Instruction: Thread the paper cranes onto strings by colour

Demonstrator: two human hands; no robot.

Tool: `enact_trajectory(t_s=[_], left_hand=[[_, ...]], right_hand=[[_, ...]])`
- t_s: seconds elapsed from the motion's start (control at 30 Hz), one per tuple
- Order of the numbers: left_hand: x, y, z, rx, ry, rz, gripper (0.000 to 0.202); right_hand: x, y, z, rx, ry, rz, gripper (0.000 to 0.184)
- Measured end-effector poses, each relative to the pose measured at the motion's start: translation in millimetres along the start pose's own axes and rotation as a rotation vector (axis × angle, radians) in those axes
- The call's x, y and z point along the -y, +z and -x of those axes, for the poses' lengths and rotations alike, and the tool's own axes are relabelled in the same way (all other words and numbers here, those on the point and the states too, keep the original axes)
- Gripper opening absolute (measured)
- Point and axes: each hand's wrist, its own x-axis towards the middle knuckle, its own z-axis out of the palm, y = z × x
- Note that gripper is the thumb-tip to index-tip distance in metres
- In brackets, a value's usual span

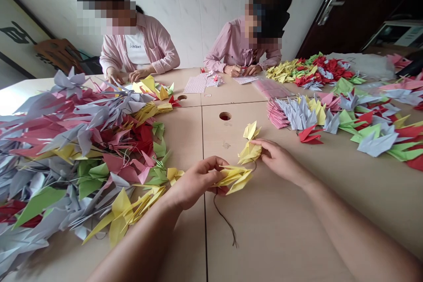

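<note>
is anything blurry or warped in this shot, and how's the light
Head view: the left hand and right hand with the yellow paper cranes are sharp; the paper pile at far left smears; edges bow outward; light is soft, shadows faint.

Yellow paper cranes (235,177), dark thread (224,219), pale wood table (280,229), grey, red, green crane heap (76,154), pink sleeves (165,55)

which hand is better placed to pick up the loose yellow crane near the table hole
Right, probably. The right hand has its fingertips on a yellow crane just below the loose crane. The left hand sits farther back, pinching a yellow stack with a thread hanging from it.
</note>
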Motion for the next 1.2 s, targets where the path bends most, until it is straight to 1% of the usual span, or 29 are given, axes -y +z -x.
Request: enact_trajectory(t_s=[0.1,0.17,0.23,0.3,0.33,0.4,0.5,0.6,0.7,0.8,0.9,0.97,1.03,1.1,1.2], left_hand=[[-3.5,3.2,4.7,0.117,-0.085,0.003,0.022],[-5.2,5.0,6.9,0.151,-0.122,-0.026,0.022],[-6.5,5.5,8.0,0.149,-0.133,-0.028,0.021],[-7.6,4.6,8.1,0.134,-0.126,0.019,0.021],[-8.2,3.8,7.9,0.130,-0.115,0.056,0.021],[-9.3,2.3,7.8,0.129,-0.088,0.133,0.021],[-10.9,1.8,9.0,0.134,-0.069,0.193,0.020],[-11.4,4.0,11.7,0.191,-0.083,0.188,0.019],[-10.9,6.5,14.2,0.249,-0.093,0.143,0.020],[-10.2,7.4,15.4,0.261,-0.096,0.111,0.021],[-9.4,6.9,15.4,0.256,-0.102,0.089,0.021],[-8.7,6.6,14.9,0.251,-0.105,0.077,0.020],[-8.1,6.7,14.1,0.240,-0.108,0.071,0.020],[-8.1,7.0,13.2,0.223,-0.110,0.073,0.019],[-9.4,7.8,11.8,0.174,-0.106,0.085,0.017]], right_hand=[[5.1,-1.0,-0.7,-0.006,0.040,-0.040,0.052],[7.9,-3.7,-1.2,-0.010,0.093,-0.096,0.051],[9.8,-7.3,-1.4,0.015,0.163,-0.193,0.051],[10.2,-10.5,-1.4,0.038,0.220,-0.292,0.047],[9.8,-11.4,-1.6,0.030,0.237,-0.325,0.043],[8.5,-10.8,-2.4,-0.028,0.240,-0.340,0.035],[7.7,-4.9,-4.8,-0.082,0.156,-0.208,0.035],[10.3,3.9,-7.5,-0.083,0.075,-0.046,0.037],[11.2,10.7,-9.1,-0.139,0.085,0.051,0.042],[6.8,13.3,-10.3,-0.242,0.117,0.166,0.052],[1.7,13.9,-12.1,-0.289,0.128,0.142,0.057],[0.3,15.0,-13.4,-0.278,0.118,0.078,0.049],[0.3,16.4,-14.0,-0.263,0.097,0.030,0.033],[0.5,16.3,-13.9,-0.264,0.073,0.009,0.022],[-0.3,9.8,-13.0,-0.330,0.035,0.012,0.018]])
